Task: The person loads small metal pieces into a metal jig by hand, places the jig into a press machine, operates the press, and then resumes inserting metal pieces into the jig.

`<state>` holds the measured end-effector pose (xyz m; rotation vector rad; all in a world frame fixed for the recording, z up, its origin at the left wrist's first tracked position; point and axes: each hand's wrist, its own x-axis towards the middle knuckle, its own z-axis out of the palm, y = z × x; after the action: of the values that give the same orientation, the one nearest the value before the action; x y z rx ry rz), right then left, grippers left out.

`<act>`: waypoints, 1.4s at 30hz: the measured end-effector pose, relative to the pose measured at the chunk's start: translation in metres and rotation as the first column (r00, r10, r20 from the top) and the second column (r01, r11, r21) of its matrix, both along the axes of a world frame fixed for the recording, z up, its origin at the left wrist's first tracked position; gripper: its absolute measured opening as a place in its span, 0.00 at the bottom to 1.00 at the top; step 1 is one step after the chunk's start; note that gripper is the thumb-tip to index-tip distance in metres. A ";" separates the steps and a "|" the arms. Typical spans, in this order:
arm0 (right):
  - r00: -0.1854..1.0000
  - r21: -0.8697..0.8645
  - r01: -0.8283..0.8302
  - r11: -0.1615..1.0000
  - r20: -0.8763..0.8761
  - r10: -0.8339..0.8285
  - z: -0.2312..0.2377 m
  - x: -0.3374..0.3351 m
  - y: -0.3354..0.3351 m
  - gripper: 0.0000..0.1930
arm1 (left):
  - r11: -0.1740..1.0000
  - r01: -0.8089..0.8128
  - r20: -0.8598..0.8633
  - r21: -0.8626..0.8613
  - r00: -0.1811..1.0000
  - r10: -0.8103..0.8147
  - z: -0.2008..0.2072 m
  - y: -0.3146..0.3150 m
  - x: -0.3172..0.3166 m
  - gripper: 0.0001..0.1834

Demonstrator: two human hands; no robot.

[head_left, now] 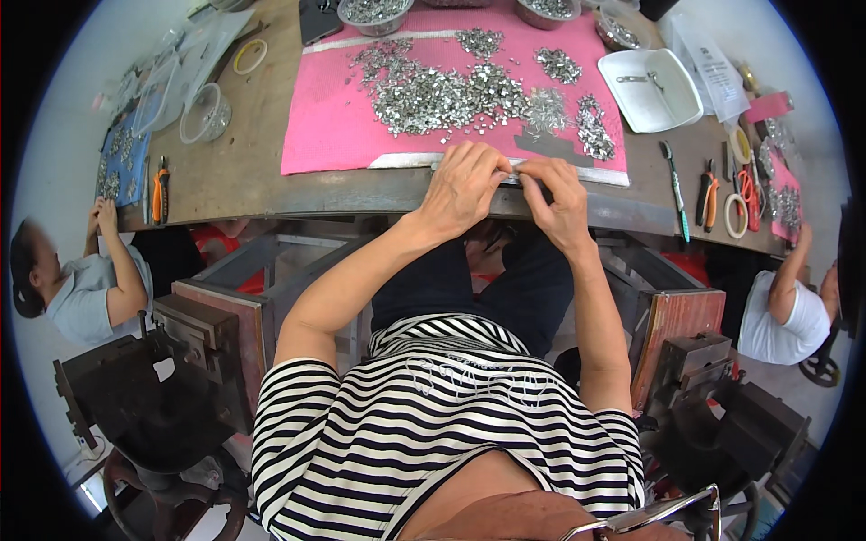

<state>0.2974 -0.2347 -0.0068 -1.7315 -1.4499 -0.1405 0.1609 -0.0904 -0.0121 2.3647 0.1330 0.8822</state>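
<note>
At the table's front edge my left hand (462,187) and my right hand (555,200) meet, their fingers bent in a pinch. A thin silvery strip (511,178) shows between the fingertips. Whatever small piece each hand grips is mostly hidden. Just beyond lies a pink mat (325,135) with a white edge band, bearing a wide heap of small shiny metal pieces (442,97). Smaller piles lie to its right: fine pin-like bits (546,110), a narrow pile of metal parts (594,128) and another pile (557,65). A grey flat patch (541,144) lies close to my fingers.
Right of the mat are a white tray (672,124), a toothbrush (675,191), orange-handled pliers (709,194) and red-handled scissors (748,187). Leftward are other pliers (161,189), a clear tub (207,115) and a tape roll (250,57). Co-workers sit at both sides.
</note>
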 end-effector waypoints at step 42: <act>0.948 -0.003 0.120 0.993 -0.296 -0.115 -0.003 0.003 -0.012 0.17 | 0.965 -0.143 0.076 0.219 0.989 0.129 -0.003 0.008 -0.025 0.36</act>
<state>0.3008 -0.2468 -0.0102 -1.7423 -1.1257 0.0442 0.1358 -0.0824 -0.0151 2.5581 0.1817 1.0839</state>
